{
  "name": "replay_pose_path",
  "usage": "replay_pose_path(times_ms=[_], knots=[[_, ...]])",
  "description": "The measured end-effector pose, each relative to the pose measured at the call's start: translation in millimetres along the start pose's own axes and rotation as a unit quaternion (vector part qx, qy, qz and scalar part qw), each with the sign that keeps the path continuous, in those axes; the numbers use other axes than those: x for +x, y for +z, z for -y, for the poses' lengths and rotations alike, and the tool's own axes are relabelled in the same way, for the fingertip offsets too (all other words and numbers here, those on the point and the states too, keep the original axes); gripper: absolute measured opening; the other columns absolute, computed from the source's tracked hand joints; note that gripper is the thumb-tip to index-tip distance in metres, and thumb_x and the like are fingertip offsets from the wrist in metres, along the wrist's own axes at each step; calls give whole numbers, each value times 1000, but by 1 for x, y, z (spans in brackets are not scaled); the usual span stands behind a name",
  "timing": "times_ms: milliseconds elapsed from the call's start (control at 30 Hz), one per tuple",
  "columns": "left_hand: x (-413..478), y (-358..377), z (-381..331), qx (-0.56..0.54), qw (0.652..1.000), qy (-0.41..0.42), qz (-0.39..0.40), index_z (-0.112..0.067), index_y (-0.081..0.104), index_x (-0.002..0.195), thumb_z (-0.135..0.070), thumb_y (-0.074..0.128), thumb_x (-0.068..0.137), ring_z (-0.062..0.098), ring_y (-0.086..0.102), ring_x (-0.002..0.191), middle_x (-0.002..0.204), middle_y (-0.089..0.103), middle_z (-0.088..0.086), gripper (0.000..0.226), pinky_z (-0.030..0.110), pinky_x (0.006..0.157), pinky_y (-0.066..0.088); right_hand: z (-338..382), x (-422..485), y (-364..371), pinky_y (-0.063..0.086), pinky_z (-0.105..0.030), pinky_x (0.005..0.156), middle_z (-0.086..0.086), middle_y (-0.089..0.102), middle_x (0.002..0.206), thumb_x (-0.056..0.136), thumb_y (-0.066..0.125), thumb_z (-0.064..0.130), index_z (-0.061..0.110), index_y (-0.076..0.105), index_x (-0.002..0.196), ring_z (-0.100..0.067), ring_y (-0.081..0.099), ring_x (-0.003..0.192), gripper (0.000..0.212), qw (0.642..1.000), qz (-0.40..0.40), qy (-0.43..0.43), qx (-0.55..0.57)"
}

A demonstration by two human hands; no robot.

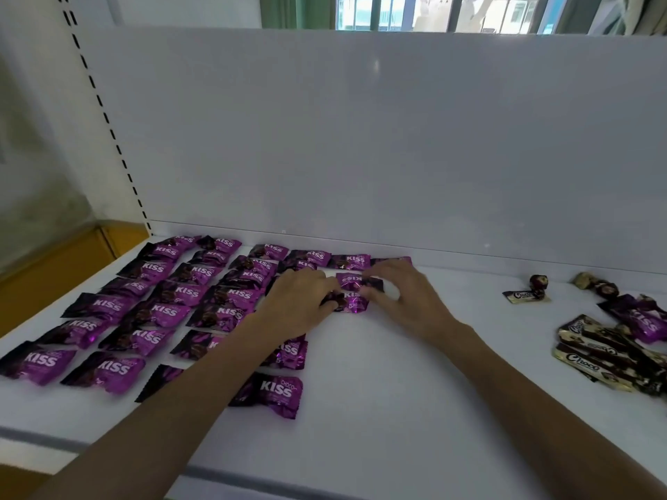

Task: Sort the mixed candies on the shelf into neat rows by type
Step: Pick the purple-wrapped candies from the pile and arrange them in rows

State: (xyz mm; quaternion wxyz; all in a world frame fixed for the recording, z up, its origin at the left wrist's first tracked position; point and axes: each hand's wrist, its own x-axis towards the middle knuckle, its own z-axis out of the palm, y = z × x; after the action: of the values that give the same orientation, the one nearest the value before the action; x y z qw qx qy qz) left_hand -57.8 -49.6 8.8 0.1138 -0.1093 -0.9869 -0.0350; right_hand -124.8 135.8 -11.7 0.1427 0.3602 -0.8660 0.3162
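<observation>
On the white shelf (379, 373), a purple KISS candy (355, 303) is pinched at its dark end by the curled fingers of the left hand (299, 304). Just beyond it, at twelve o'clock, an upside-down KISS candy (352, 280) is gripped at its far end by the fingers of the right hand (408, 301). Rows of KISS candies (158, 312) are laid out at nine o'clock of the hands. Choco bars (606, 351) are heaped well apart at three o'clock.

barred window (397, 12) | green curtain (288, 10) | slotted upright (107, 117) | white back panel (361, 138)
</observation>
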Motion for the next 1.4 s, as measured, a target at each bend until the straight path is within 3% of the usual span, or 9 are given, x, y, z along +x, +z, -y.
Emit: replay_pose_path(times_ms=[100, 200, 400, 533, 667, 867, 1067, 1200, 1400], knots=[[-3, -2, -7, -33, 999, 5, -29, -17, 56, 121, -30, 46, 94, 20, 53, 104, 111, 60, 3, 31, 31, 90, 39, -23, 13, -15, 35, -24, 88, -6, 62, 115, 87, 59, 18, 11, 61, 114, -22, 52, 108, 28, 996, -48, 57, -50], [-9, -3, -17, -63, 997, 19, -43, -13, 62, 113, -26, 48, 91, 23, 57, 97, 104, 63, 6, 29, 36, 87, 45, -42, 20, -17, 38, -34, 94, -5, 56, 128, 88, 55, 16, 14, 54, 124, -26, 47, 120, 36, 989, 28, 91, -115], [-42, -2, -60, -84, 996, -23, 10, -24, 53, 122, -39, 39, 92, 15, 47, 112, 120, 54, -5, 36, 33, 102, 32, -48, 14, -17, 39, -36, 80, -10, 59, 104, 85, 56, 22, 15, 59, 105, -30, 50, 102, 22, 979, 13, 141, -143], [-70, 5, -91, -77, 997, 24, 11, -19, 56, 116, -51, 16, 80, 20, 48, 107, 116, 55, 1, 63, 35, 93, 37, -42, -2, -29, 37, -32, 73, -11, 61, 98, 84, 59, 23, 11, 61, 98, -28, 51, 96, 19, 974, 3, 160, -163], [-82, 11, -100, -72, 997, 27, 7, -14, 58, 108, -47, 22, 81, 22, 54, 99, 108, 57, 3, 56, 35, 83, 46, -7, -22, -40, 40, -29, 67, -2, 64, 88, 80, 66, 24, 15, 62, 90, -19, 55, 84, 14, 991, -44, 96, -83], [-95, 14, -98, -97, 995, 14, -20, -19, 66, 98, -41, 39, 80, 15, 63, 90, 100, 65, 0, 39, 24, 72, 52, 42, -37, -14, 41, -28, 69, -3, 64, 89, 78, 70, 23, 13, 64, 93, -12, 49, 82, 18, 995, 66, -65, -32], [-101, 14, -94, -108, 994, 3, -28, -17, 62, 109, -41, 36, 81, 19, 58, 99, 108, 61, 3, 44, 30, 80, 49, 43, -25, 0, 44, -35, 77, -4, 65, 104, 83, 51, 44, 16, 68, 98, -22, 55, 95, 36, 992, 54, -91, -64], [-100, 11, -96, -131, 991, 0, -6, -17, 52, 124, -43, 31, 86, 19, 44, 118, 126, 50, 4, 51, 32, 96, 37, 35, -11, 1, 36, -35, 97, -3, 49, 136, 90, 54, 38, 21, 56, 125, -23, 42, 124, 40, 990, 99, -26, -92], [-101, 14, -97, -124, 992, -1, -15, -17, 51, 125, -40, 31, 88, 19, 41, 120, 129, 48, 4, 49, 33, 98, 35, 30, -3, 13, 33, -29, 98, -3, 51, 134, 95, 44, 34, 17, 50, 131, -20, 42, 124, 40, 990, 130, 14, -51]])
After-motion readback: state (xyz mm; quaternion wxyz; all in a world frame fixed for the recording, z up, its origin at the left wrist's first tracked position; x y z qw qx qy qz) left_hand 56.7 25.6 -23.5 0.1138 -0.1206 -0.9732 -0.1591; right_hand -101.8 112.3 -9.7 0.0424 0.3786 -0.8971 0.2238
